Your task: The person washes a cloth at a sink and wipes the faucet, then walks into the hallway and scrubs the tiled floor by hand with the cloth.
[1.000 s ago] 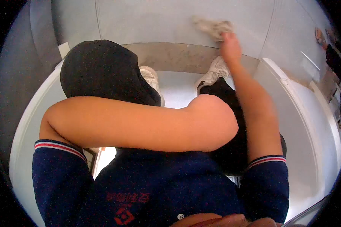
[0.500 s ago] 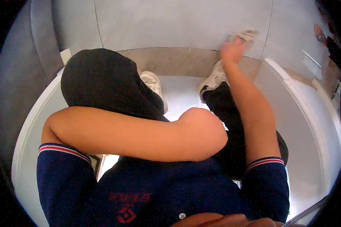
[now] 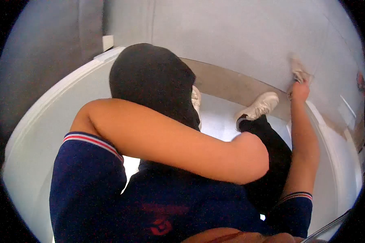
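Note:
At the right, my right hand is closed around a crumpled pale cloth. The cloth is smeared by motion and lies against the large grey surface ahead of me. My left forearm crosses in front of my body above my lap. Its end, my left hand, is bent down over my right leg. The fingers there are hidden from view, so what they hold, if anything, does not show.
White-edged panels stand at the left and right. A brownish strip runs along the foot of the grey surface. My white shoe rests on the pale floor near it. Dark blurred items sit at the far right edge.
My right hand has moved right and lower in the view with the cloth. The view has turned, so my knees, shoes and left arm appear farther right.

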### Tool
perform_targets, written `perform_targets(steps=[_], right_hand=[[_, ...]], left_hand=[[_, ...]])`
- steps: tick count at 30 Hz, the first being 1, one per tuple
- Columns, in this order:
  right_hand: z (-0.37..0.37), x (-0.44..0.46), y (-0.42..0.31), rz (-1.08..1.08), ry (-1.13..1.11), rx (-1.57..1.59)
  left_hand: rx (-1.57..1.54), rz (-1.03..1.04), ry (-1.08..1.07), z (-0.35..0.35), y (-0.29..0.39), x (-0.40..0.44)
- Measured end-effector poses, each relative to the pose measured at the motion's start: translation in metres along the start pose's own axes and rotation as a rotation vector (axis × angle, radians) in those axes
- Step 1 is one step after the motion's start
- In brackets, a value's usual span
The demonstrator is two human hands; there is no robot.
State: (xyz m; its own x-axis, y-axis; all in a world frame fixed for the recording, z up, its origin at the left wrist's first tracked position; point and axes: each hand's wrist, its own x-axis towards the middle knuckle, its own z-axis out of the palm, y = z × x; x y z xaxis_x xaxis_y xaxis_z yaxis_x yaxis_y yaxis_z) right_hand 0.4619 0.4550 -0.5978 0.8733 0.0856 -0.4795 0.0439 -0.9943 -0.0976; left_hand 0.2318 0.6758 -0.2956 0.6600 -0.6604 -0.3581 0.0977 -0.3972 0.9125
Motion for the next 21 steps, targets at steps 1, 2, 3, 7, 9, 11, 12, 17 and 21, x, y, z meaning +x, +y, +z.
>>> perform_targets(steps=[1, 2, 3, 7, 9, 11, 12, 17, 21], right_hand=[[0.005, 0.014, 0.010, 0.030, 0.077, 0.055], [0.005, 0.018, -0.007, 0.037, 0.121, 0.078], [0.008, 0.026, -0.031, 0.047, 0.163, 0.103], [0.038, 0.040, -0.153, -0.103, 0.255, 0.050], [0.051, 0.048, -0.217, -0.270, 0.149, 0.049], [0.064, 0.029, -0.276, -0.433, 0.111, 0.097], [0.073, 0.010, -0.302, -0.513, 0.133, 0.111], [0.137, -0.107, -0.364, -1.047, -0.076, -0.133], [0.168, -0.219, -0.325, -0.941, -0.604, 0.028]], left_hand=[[-0.013, 0.037, 0.013, -0.002, 0.006, -0.004], [-0.020, 0.025, 0.028, -0.001, 0.010, -0.009], [-0.029, 0.014, 0.039, 0.000, 0.012, -0.009], [-0.078, -0.024, 0.124, 0.000, 0.002, -0.036], [-0.125, -0.057, 0.145, -0.002, 0.003, -0.048], [-0.156, -0.079, 0.167, 0.004, 0.004, -0.049], [-0.169, -0.086, 0.177, 0.009, 0.004, -0.046], [-0.207, -0.159, 0.285, 0.021, 0.004, -0.049], [-0.213, -0.203, 0.355, 0.026, -0.006, -0.048]])
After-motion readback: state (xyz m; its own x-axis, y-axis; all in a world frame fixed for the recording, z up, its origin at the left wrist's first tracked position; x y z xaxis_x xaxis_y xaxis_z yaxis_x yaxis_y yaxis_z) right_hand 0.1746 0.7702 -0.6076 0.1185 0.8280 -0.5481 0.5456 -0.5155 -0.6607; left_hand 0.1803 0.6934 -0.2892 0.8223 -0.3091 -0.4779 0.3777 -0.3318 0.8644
